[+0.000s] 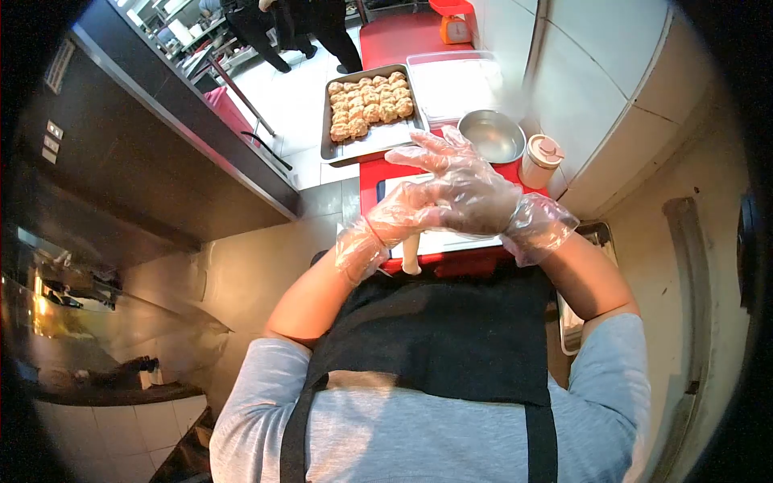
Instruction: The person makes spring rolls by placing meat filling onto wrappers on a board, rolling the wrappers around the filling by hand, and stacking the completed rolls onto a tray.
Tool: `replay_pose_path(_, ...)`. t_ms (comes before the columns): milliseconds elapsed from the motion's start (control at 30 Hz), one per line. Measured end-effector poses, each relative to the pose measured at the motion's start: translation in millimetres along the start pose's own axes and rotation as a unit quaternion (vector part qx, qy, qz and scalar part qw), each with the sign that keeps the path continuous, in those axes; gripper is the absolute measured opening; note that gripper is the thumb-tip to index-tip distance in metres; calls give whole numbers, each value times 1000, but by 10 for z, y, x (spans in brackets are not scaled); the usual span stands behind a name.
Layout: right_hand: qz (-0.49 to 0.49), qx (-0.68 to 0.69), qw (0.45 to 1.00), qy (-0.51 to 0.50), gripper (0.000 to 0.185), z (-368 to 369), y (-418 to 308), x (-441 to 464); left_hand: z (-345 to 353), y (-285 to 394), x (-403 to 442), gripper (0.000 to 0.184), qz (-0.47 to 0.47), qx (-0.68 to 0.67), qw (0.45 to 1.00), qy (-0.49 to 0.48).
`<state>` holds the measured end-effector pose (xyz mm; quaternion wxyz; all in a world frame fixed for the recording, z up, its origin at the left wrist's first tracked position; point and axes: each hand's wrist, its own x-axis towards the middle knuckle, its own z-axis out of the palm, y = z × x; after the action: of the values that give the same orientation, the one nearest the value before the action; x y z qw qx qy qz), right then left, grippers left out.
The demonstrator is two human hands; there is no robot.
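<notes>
So, nearest first: a black cloth apron [435,330] over a grey short-sleeved shirt [403,443], and off to the right, partly hidden by the arm, a shallow rectangular metal tray [572,351]. Just ahead of the apron, a smooth, pale, rounded stick-like end [411,258], poking out from beneath the hands; can't make out the rest. Above that, touching each other, the left hand [393,216] and right hand [477,193], both in loose, see-through plastic gloves [543,229], wrinkled and bunched at each wrist. On the right, fingers open and spread, pointing forward and leftward; on the left, fingers bent against the other hand — can't tell whether pinching the film or only touching. Both over the red worktop [394,44] and a flat white board [463,241] with a dark blue edge.

Beyond, a round silvery metal bowl [491,133] and, just beside it, a white cylindrical container with a pinkish lid [541,163], near the white-tiled wall [596,60]. Farther, a rectangular grey metal pan [394,135] of golden-brown, lumpy rounds [369,106], jutting past the worktop's left edge; rightward, a translucent rectangular plastic tub [459,87]. Behind, an orange kitchen scale [456,30]. Farthest, to the left — people in dark clothing [326,32] on a white-tiled floor [296,101].
</notes>
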<state>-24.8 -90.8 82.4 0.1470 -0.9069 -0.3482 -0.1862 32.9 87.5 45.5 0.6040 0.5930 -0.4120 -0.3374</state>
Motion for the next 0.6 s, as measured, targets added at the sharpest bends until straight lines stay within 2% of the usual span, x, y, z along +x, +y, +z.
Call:
replay_pose_path(33, 7, 8, 1000, 29, 28, -5, 40, -45, -5, -45, -8, 65, -6, -7, 999, 35)
replay_pose_path(67, -39, 58, 992, 101, 27, -50, 123, -61, -23, -87, -6, 61, -12, -13, 997, 69)
replay_pose_path(100, 8, 122, 976, 181, 26, -6, 149, -145, -27, -50, 29, 37, 11, -83, 988, 130)
replay_pose_path(133, 51, 182, 948, 256, 25, 108, 181, -255, -7, 6, 46, 29, 19, -62, 976, 210)
replay_pose_path(167, 226, 336, 878, 255, 41, 392, 150, -417, 19, 80, 44, 27, 60, -34, 972, 223)
replay_pose_path(200, 381, 477, 735, 297, 58, 676, 119, -579, 28, 143, 28, 27, 102, -5, 967, 235)
replay_pose_path(233, 385, 682, 596, 178, 67, 984, 146, -686, 31, 175, 28, 27, 143, 25, 958, 246)
replay_pose_path(267, 359, 836, 413, 45, 77, 1165, 143, -756, 36, 3, 83, 24, 211, -8, 951, 228)
replay_pose_path(300, 311, 885, 342, 60, 78, 1167, -33, -633, 90, 17, 69, 25, 248, 117, 938, 210)
replay_pose_path(333, 280, 900, 321, 97, 70, 1115, -155, -506, 149, 32, 28, 27, 283, 240, 909, 190)
replay_pose_path(367, 265, 896, 325, 145, 62, 990, -275, -360, 183, 26, -4, 26, 332, 224, 909, 113)
replay_pose_path(400, 287, 871, 355, 182, 54, 937, -269, -238, 212, 4, -51, 25, 379, 207, 902, 35)
replay_pose_path(433, 318, 843, 383, 202, 46, 992, -161, -137, 219, -111, -185, 26, 311, 186, 932, 7)
replay_pose_path(467, 402, 798, 408, 187, 36, 1171, 71, -100, 196, -245, -337, 27, 240, 164, 957, -19)
replay_pose_path(500, 295, 844, 415, 170, 24, 1191, 161, -71, 170, -292, -419, 25, 238, 171, 956, 5)
replay_pose_path(600, 328, 664, 644, 192, 25, 1132, 184, -75, 86, -507, -560, 25, 179, 139, 947, 227)
